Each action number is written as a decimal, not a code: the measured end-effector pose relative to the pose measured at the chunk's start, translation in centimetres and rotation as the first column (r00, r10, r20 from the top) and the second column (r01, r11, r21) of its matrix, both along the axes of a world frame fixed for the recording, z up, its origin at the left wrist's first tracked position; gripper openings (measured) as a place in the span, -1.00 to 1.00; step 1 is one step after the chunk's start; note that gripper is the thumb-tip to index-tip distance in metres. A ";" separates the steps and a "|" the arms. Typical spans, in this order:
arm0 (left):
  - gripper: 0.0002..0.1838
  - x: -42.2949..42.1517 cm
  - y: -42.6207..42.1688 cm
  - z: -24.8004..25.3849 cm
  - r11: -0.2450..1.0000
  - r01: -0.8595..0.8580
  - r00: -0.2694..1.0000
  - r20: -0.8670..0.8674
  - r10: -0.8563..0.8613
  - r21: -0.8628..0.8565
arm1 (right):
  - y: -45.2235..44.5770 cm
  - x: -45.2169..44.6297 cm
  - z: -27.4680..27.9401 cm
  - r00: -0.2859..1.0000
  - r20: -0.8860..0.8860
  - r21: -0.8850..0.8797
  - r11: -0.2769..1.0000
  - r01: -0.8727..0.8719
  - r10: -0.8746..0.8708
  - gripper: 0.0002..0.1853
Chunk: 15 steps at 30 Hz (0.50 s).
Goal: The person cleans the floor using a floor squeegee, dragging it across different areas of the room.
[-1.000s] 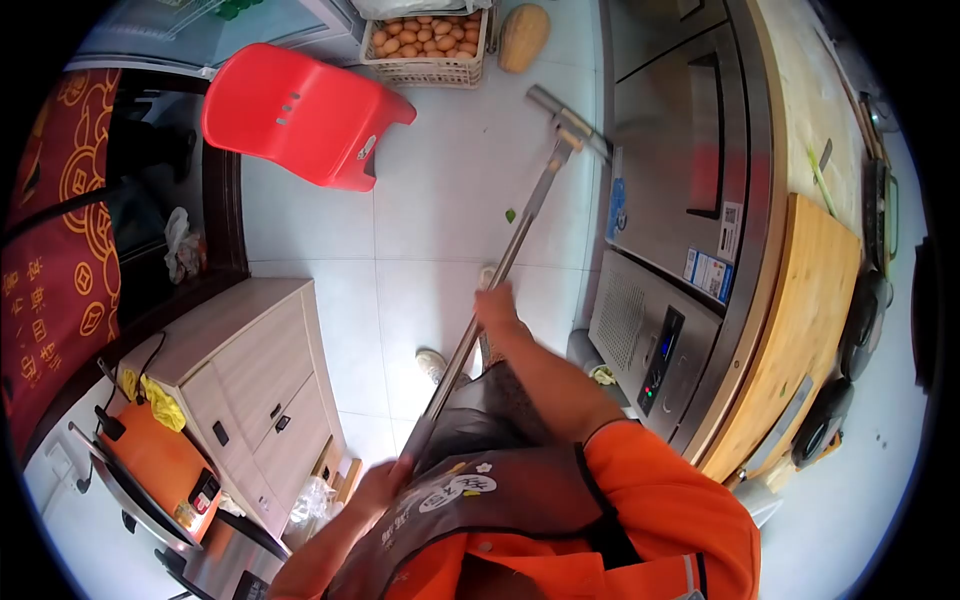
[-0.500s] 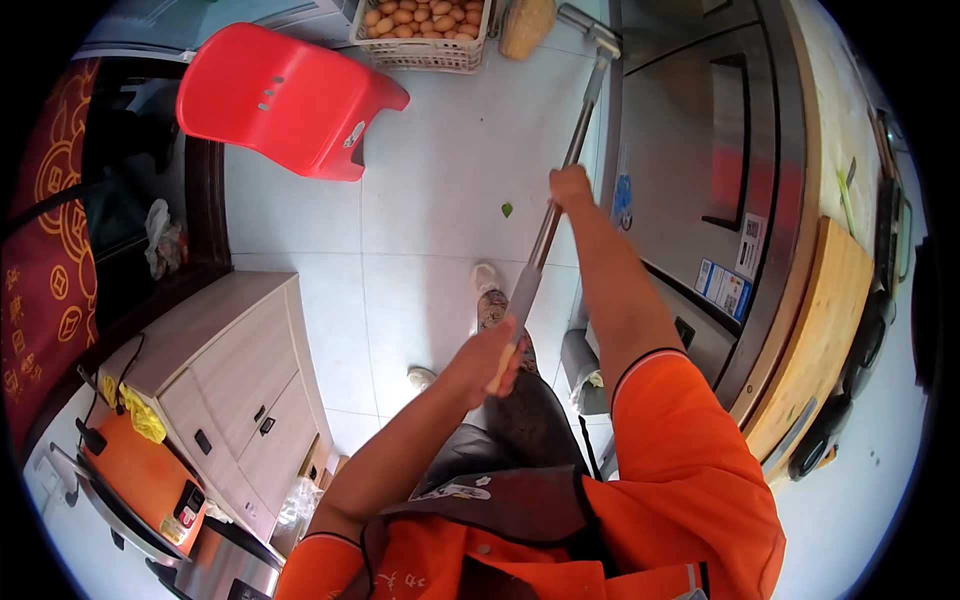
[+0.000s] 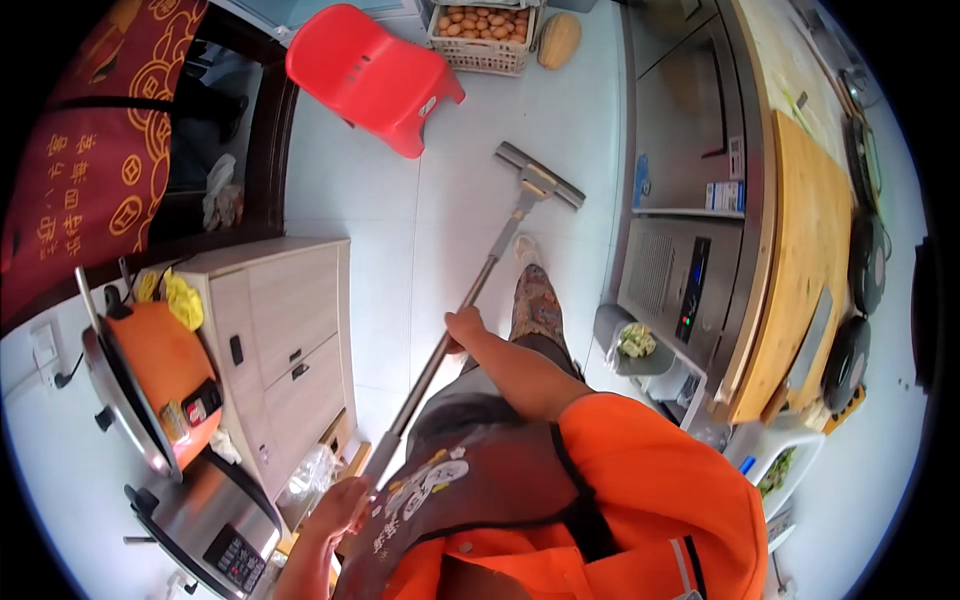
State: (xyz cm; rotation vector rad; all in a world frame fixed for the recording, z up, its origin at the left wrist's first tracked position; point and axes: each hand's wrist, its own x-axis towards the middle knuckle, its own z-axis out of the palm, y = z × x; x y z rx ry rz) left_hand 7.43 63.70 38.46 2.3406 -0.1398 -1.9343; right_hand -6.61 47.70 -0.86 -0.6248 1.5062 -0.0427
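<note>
A long-handled mop (image 3: 425,378) slants from the lower left up to its flat grey head (image 3: 540,176), which rests on the tiled floor. My right hand (image 3: 463,328) is wrapped round the middle of the metal pole. Lower down, my left hand (image 3: 340,506) is closed round the grey grip at the pole's end, close to my apron. One of my shoes (image 3: 526,250) stands on the floor just below the mop head.
A red plastic chair (image 3: 370,75) stands at the upper left, near a crate of eggs (image 3: 480,55) and a yellow gourd (image 3: 558,41). A wooden cabinet (image 3: 290,330) is on the left. Steel appliances (image 3: 690,150) and a bin with scraps (image 3: 635,345) line the right.
The mop head went up beside the gourd, then came back down and left over the floor. Both hands have drawn back toward my body, still on the pole. The green leaf is no longer visible.
</note>
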 end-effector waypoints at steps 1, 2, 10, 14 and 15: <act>-0.74 0.1 1.1 1.7 0.981 0.141 0.980 0.158 -0.120 -0.133 | 1.7 1.1 -0.1 0.988 0.149 0.104 0.994 0.019 -0.035 -0.80; -0.82 0.1 2.1 3.5 0.928 0.307 0.910 0.350 -0.222 -0.210 | 2.2 2.4 2.5 0.961 0.159 0.187 0.962 0.198 -0.228 -0.83; -0.84 6.4 -1.7 1.2 0.861 0.313 0.724 0.687 0.057 -0.402 | -4.6 1.2 8.2 0.779 0.187 0.223 0.799 0.559 -0.598 -0.84; -0.82 6.0 -13.6 1.3 0.657 0.151 0.774 0.502 0.386 -0.739 | -11.7 -2.8 8.5 0.557 0.168 0.273 0.581 0.766 -0.813 -0.84; -0.81 5.2 -16.6 0.6 0.577 0.127 0.776 0.443 0.449 -0.807 | -13.6 -4.3 7.3 0.508 0.183 0.278 0.540 0.794 -0.841 -0.83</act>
